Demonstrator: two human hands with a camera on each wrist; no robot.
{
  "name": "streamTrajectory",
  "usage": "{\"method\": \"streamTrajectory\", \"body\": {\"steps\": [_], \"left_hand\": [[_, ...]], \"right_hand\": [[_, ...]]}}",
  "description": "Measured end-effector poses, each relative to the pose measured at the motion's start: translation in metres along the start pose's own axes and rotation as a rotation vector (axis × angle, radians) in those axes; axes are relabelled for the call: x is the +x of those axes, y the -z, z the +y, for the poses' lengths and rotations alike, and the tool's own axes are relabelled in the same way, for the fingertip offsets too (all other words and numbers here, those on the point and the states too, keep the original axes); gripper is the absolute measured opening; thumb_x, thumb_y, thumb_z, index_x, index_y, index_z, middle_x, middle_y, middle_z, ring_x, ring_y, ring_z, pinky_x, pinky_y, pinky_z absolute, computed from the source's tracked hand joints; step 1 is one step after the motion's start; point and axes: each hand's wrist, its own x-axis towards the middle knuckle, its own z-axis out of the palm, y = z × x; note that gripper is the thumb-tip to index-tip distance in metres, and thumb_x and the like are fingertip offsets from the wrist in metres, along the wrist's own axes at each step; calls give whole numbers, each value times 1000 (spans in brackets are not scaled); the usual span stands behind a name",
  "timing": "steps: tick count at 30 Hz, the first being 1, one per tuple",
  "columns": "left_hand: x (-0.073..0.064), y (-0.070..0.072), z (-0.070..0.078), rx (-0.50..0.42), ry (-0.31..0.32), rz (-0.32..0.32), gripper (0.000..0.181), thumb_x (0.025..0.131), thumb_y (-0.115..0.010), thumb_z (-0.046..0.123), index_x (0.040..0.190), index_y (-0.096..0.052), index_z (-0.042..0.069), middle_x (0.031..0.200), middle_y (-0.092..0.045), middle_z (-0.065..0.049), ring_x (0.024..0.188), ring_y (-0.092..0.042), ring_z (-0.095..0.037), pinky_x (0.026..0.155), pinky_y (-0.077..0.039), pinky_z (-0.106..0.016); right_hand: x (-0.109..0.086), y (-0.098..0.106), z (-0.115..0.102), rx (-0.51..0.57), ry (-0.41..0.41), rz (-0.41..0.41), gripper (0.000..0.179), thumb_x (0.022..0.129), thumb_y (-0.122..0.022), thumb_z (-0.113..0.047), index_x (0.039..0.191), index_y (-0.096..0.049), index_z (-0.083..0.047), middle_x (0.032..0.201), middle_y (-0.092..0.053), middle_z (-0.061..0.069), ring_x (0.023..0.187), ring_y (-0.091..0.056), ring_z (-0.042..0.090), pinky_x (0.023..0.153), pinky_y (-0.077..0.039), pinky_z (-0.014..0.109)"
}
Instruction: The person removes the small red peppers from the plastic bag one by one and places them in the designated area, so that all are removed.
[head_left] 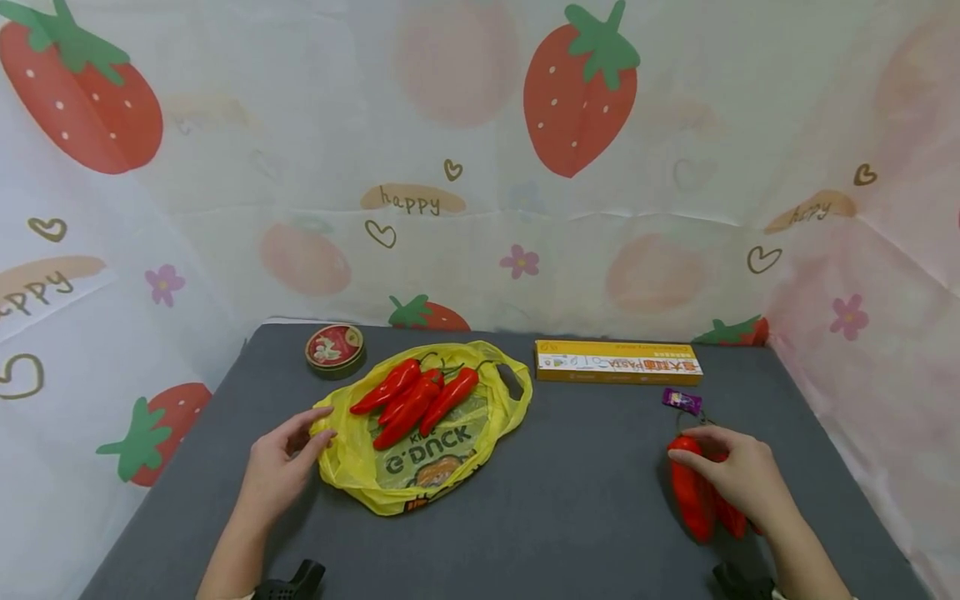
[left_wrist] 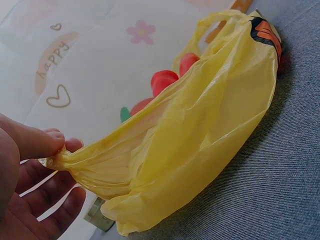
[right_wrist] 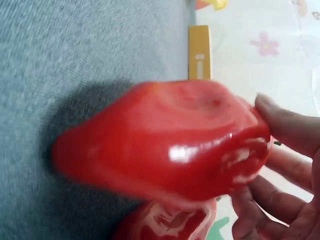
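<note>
A yellow plastic bag [head_left: 348, 467] lies spread on the dark table, with several red chili peppers [head_left: 410, 410] on top of it. My left hand [head_left: 279, 460] is at the bag's left edge; in the left wrist view its thumb and a finger pinch a gathered corner of the bag [left_wrist: 165, 160]. Over at the right, my right hand [head_left: 742, 468] grips a red pepper [head_left: 692, 498] near its stem end. That pepper [right_wrist: 170, 145] hangs close above the cloth, its tip near or at the surface. Under the hand is another red pepper [head_left: 729, 514], partly hidden.
Behind the bag's left side stands a round red-and-gold tin [head_left: 334, 350]. A long yellow pasta box [head_left: 618, 362] lies at the back right. Just beyond my right hand is a small purple wrapped packet [head_left: 682, 400]. A strawberry-print curtain [head_left: 465, 108] encloses the table's back and sides.
</note>
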Motion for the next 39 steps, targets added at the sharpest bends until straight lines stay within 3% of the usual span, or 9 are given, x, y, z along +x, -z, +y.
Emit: {"method": "streamTrajectory", "body": {"steps": [9,16,25,32,39], "left_hand": [[0,2,-1,3,13,2,37,100,-64,33,133,-66,15,102,-73,-5,87,-61,-13,73,-51,-17],[-1,2,-5,-22,-50,16,35,100,-65,29,130,-67,12,98,-76,-5,82,-65,-2,70,-52,-18],[-1,2,-4,-21,-69,19,34,100,-65,28,130,-67,12,97,-75,-6,82,-64,-2,70,-51,-18],[-2,2,-2,-22,-58,16,34,100,-65,27,130,-67,11,99,-75,-6,82,-64,-2,70,-51,-17],[-2,1,0,-24,-55,15,34,100,-66,26,130,-67,11,98,-75,-7,81,-63,-4,69,-51,-18]], "right_hand": [[7,-6,3,-53,-15,10,51,87,-76,-48,116,-73,-6,100,-75,13,87,-68,28,79,-54,53],[10,-13,2,-91,-21,10,46,88,-78,-39,114,-72,-1,95,-71,14,81,-63,26,71,-53,49],[8,-16,0,-159,8,50,43,87,-79,-34,115,-72,-2,112,-66,27,91,-62,39,78,-51,59],[8,-15,0,-125,20,84,39,87,-80,-28,115,-73,-3,120,-64,29,91,-62,36,76,-51,56],[6,-15,-8,-78,27,120,37,89,-78,-26,117,-72,-3,121,-65,27,100,-61,39,83,-51,59]]}}
